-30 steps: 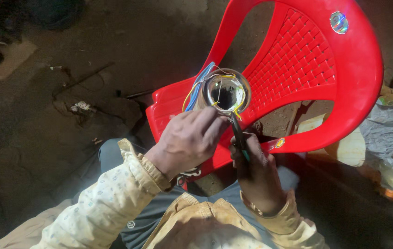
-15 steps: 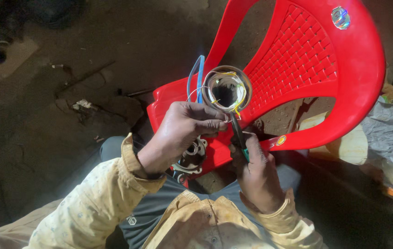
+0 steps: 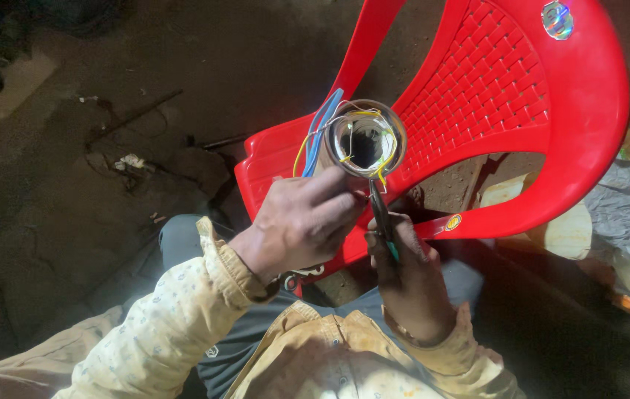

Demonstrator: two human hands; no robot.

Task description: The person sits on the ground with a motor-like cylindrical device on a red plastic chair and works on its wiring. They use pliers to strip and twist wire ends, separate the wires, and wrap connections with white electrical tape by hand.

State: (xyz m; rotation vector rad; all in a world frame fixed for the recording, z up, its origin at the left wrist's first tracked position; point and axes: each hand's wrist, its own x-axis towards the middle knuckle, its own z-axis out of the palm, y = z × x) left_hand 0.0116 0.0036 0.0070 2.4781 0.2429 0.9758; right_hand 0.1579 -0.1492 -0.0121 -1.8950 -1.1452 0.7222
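A shiny metal cylinder (image 3: 365, 140), hollow and open at the top, stands on the seat of a red plastic chair (image 3: 522, 103). Blue, yellow and white wires (image 3: 319, 133) run over its rim and down its left side. My left hand (image 3: 304, 222) grips the cylinder from the near side, fingers wrapped round its lower wall. My right hand (image 3: 404, 266) holds a thin dark tool with a green handle (image 3: 381, 214), whose tip touches the cylinder's near rim by the yellow wires.
The chair stands on a dark dirt floor (image 3: 108, 89) with scattered debris and a stick (image 3: 134, 118). Crumpled grey sheeting and scraps (image 3: 625, 222) lie to the right. My legs and pale jacket fill the bottom of the view.
My left hand has shifted up along the cylinder's near side and now covers its lower wall. The blue wires stand more upright. My right hand and tool have barely moved.
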